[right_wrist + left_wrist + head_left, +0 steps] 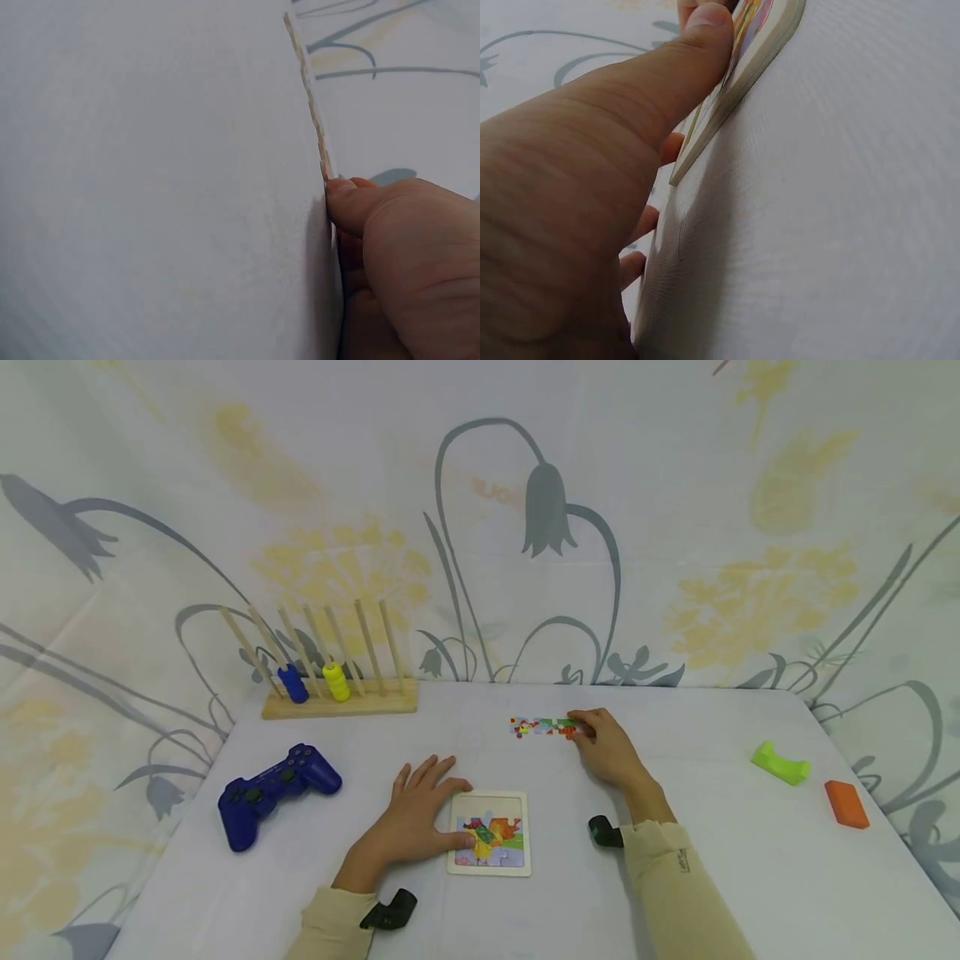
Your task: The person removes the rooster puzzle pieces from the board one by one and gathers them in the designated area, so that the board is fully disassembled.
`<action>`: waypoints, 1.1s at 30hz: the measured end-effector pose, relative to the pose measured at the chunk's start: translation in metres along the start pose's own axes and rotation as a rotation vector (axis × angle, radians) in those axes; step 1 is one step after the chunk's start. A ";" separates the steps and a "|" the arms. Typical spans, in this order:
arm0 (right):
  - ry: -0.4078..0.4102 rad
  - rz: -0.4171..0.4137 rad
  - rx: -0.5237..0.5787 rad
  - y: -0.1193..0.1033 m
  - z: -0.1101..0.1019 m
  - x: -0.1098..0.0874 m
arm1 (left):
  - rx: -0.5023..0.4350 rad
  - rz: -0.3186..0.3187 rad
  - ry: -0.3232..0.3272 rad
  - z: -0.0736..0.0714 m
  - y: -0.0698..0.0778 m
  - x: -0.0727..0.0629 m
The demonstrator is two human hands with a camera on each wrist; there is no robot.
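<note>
A small square puzzle tray (490,870) with a pale frame lies in front of me, its lower part filled with joined pieces showing a colourful picture. My left hand (420,814) rests at the tray's left side with fingers spread. Its thumb (705,37) lies over the frame onto the pieces, and the index finger reaches the upper left corner. Farther back, a short row of puzzle pieces (542,727) lies on the table. My right hand (607,750) pinches the piece at the row's right end between thumb (349,206) and forefinger, low over the cloth.
At the back left stands a wooden peg rack (363,703) with blue beads (292,683) and yellow beads (336,682). A blue game controller (277,793) lies on the left. On the right are a bright green curved block (782,765) and an orange block (847,803).
</note>
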State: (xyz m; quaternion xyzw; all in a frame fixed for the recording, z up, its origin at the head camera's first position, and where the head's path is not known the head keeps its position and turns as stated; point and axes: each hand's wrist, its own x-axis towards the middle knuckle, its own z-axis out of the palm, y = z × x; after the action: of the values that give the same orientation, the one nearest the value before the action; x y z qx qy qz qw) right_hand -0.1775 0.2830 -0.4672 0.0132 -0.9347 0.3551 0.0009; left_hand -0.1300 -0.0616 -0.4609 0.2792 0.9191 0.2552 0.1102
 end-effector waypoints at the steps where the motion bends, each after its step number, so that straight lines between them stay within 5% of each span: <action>1: 0.005 0.013 0.013 0.001 0.001 -0.001 | 0.001 0.001 -0.004 0.000 0.000 0.000; 14: 0.032 0.088 0.100 -0.014 0.018 -0.024 | -0.013 -0.015 -0.058 -0.002 0.000 -0.003; 25: -0.063 -0.072 0.066 -0.060 0.035 -0.059 | 0.000 -0.031 -0.081 -0.004 0.005 0.000; 33: -0.252 -0.266 0.043 -0.099 0.060 -0.076 | -0.005 -0.008 -0.083 -0.007 0.007 -0.004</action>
State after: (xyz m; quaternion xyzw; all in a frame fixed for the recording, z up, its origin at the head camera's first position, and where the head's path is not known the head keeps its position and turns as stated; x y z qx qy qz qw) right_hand -0.0988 0.1713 -0.4472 0.1809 -0.9096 0.3674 -0.0695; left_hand -0.1261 -0.0616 -0.4513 0.2858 0.9142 0.2450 0.1500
